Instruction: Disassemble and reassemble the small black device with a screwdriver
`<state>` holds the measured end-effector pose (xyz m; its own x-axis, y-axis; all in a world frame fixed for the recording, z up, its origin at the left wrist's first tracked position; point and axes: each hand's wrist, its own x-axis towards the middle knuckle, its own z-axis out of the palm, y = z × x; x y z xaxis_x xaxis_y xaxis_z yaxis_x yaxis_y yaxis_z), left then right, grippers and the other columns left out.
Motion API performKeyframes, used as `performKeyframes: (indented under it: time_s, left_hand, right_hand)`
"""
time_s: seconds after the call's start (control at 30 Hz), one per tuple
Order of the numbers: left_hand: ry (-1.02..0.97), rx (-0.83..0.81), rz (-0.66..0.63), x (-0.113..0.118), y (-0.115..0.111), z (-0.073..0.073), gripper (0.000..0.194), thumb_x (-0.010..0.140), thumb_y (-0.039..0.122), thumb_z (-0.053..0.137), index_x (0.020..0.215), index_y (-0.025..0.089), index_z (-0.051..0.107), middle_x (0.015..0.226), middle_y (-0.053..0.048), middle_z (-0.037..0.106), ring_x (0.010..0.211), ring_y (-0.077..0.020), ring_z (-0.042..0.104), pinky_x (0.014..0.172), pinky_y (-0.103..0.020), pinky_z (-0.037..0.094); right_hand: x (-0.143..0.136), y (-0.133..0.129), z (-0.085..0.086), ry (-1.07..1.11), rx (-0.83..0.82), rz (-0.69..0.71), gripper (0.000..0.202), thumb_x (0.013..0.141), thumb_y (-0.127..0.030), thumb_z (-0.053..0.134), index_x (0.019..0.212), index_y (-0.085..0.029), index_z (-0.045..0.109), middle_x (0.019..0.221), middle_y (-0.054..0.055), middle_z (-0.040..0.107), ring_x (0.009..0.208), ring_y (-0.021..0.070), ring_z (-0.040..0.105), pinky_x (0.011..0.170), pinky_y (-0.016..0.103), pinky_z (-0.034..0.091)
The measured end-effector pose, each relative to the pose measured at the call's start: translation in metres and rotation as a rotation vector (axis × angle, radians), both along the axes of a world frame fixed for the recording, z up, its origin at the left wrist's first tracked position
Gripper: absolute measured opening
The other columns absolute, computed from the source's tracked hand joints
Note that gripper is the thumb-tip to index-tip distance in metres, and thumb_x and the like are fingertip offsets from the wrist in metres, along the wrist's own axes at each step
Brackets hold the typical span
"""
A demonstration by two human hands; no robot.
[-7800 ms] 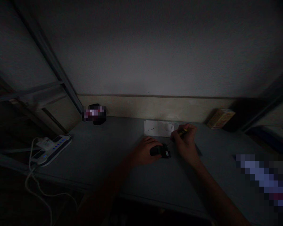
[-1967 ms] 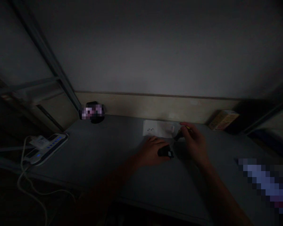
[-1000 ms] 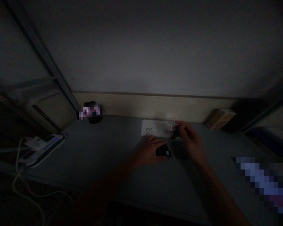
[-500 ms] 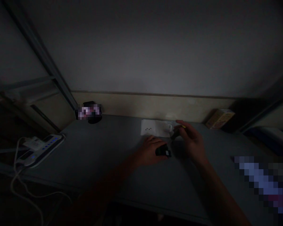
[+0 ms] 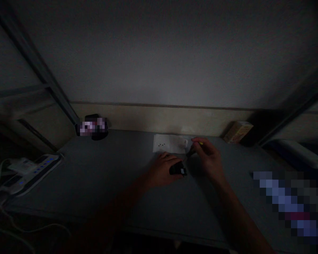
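Observation:
My left hand (image 5: 163, 170) rests low over the grey table, its fingers and thumb closed around a small black device (image 5: 176, 168) with a pale patch at its right end. Just to the right, my right hand (image 5: 208, 155) pinches a slim dark tool (image 5: 191, 152) with a yellow end. The tool slants down to the left, its thin tip close to the device's upper edge; whether they touch cannot be made out in the dim light. Behind both hands lies a white sheet of paper (image 5: 171, 141) bearing several tiny dark pieces and a small white object (image 5: 186, 143).
A power strip (image 5: 39, 174) with blue lights and a white plug trails cables at the left. A phone on a stand (image 5: 92, 127) is at the back left. A small box (image 5: 237, 132) stands against the wall at right; a blurred-out item (image 5: 288, 203) lies nearer.
The view has swung slightly to the right, so everything appears further left. Both hands keep nearly the same hold and place relative to the device and the paper.

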<state>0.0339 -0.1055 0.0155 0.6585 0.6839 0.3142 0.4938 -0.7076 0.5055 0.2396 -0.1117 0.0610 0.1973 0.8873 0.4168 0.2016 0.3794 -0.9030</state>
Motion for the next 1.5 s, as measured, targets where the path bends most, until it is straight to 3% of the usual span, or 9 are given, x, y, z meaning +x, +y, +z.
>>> performKeyframes:
  time_s: [0.13, 0.27, 0.5, 0.73, 0.9, 1.1, 1.23, 1.37, 1.5]
  left_hand:
    - [0.0, 0.012, -0.001, 0.0, 0.001, -0.002, 0.061, 0.086, 0.042, 0.08, 0.142, 0.031, 0.058, 0.137, -0.003, 0.067, 0.126, -0.0267, 0.056, 0.111, -0.045, 0.042]
    - [0.011, 0.027, -0.018, 0.0, 0.001, -0.002, 0.056, 0.087, 0.042, 0.079, 0.138, 0.03, 0.06, 0.135, -0.003, 0.068, 0.125, -0.0253, 0.057, 0.111, -0.043, 0.042]
    - [0.024, 0.046, -0.002, 0.0, 0.0, -0.002, 0.058, 0.087, 0.044, 0.079, 0.139, 0.03, 0.058, 0.136, -0.001, 0.067, 0.124, -0.0257, 0.057, 0.112, -0.043, 0.042]
    - [0.013, 0.065, -0.004, 0.0, -0.002, 0.003, 0.056, 0.086, 0.042, 0.082, 0.136, 0.027, 0.061, 0.134, -0.001, 0.068, 0.124, -0.0253, 0.058, 0.111, -0.041, 0.042]
    - [0.017, 0.064, -0.016, 0.001, -0.003, 0.005, 0.053, 0.09, 0.043, 0.078, 0.137, 0.028, 0.06, 0.136, 0.0, 0.068, 0.125, -0.0251, 0.058, 0.112, -0.041, 0.042]
    - [0.003, 0.012, -0.025, 0.001, -0.001, 0.003, 0.054, 0.087, 0.041, 0.08, 0.136, 0.029, 0.06, 0.137, -0.002, 0.067, 0.127, -0.0257, 0.058, 0.114, -0.043, 0.039]
    - [-0.022, 0.01, -0.046, -0.001, -0.002, 0.003, 0.052, 0.088, 0.038, 0.079, 0.135, 0.029, 0.059, 0.136, 0.0, 0.067, 0.128, -0.0236, 0.057, 0.115, -0.04, 0.038]
    - [-0.033, 0.018, -0.002, -0.001, -0.003, 0.001, 0.064, 0.085, 0.04, 0.082, 0.141, 0.026, 0.054, 0.143, -0.004, 0.061, 0.133, -0.0264, 0.052, 0.116, -0.041, 0.037]
    - [-0.001, 0.001, 0.007, 0.0, -0.001, -0.001, 0.06, 0.084, 0.041, 0.082, 0.137, 0.028, 0.058, 0.137, -0.004, 0.064, 0.128, -0.0275, 0.054, 0.115, -0.044, 0.038]
  right_hand:
    - [0.003, 0.002, -0.002, 0.03, 0.03, 0.07, 0.027, 0.097, -0.045, 0.063, 0.118, -0.03, 0.069, 0.095, 0.003, 0.07, 0.087, 0.0209, 0.066, 0.085, 0.039, 0.054]
    - [0.001, 0.001, -0.003, 0.036, 0.049, 0.107, 0.023, 0.1, -0.047, 0.057, 0.104, -0.028, 0.069, 0.094, 0.004, 0.07, 0.09, 0.0234, 0.066, 0.084, 0.04, 0.054]
    - [-0.002, 0.001, -0.002, -0.021, 0.072, -0.036, 0.024, 0.091, -0.049, 0.07, 0.085, -0.025, 0.068, 0.083, 0.002, 0.063, 0.078, 0.0195, 0.062, 0.073, 0.033, 0.052]
    - [0.003, 0.002, -0.002, 0.024, 0.018, 0.023, 0.028, 0.096, -0.047, 0.065, 0.115, -0.029, 0.071, 0.092, 0.003, 0.071, 0.086, 0.0212, 0.067, 0.081, 0.036, 0.055]
    - [-0.001, 0.002, -0.003, 0.071, 0.04, 0.092, 0.027, 0.1, -0.048, 0.056, 0.101, -0.026, 0.07, 0.092, 0.004, 0.07, 0.085, 0.0211, 0.066, 0.078, 0.035, 0.054]
    - [0.005, 0.004, -0.009, 0.018, 0.049, 0.008, 0.02, 0.091, -0.045, 0.072, 0.091, -0.025, 0.072, 0.083, 0.001, 0.063, 0.075, 0.0178, 0.061, 0.07, 0.03, 0.049]
    - [0.012, 0.005, -0.009, 0.008, 0.038, 0.043, 0.018, 0.092, -0.043, 0.071, 0.098, -0.027, 0.075, 0.089, 0.002, 0.068, 0.082, 0.0199, 0.065, 0.076, 0.032, 0.051]
    - [0.011, 0.005, -0.006, 0.033, 0.051, 0.148, 0.026, 0.097, -0.043, 0.064, 0.117, -0.028, 0.071, 0.095, 0.004, 0.071, 0.09, 0.022, 0.067, 0.085, 0.037, 0.054]
    - [0.006, 0.003, -0.004, 0.076, -0.003, 0.165, 0.024, 0.098, -0.044, 0.062, 0.113, -0.028, 0.07, 0.101, 0.005, 0.072, 0.091, 0.0215, 0.067, 0.084, 0.037, 0.054]
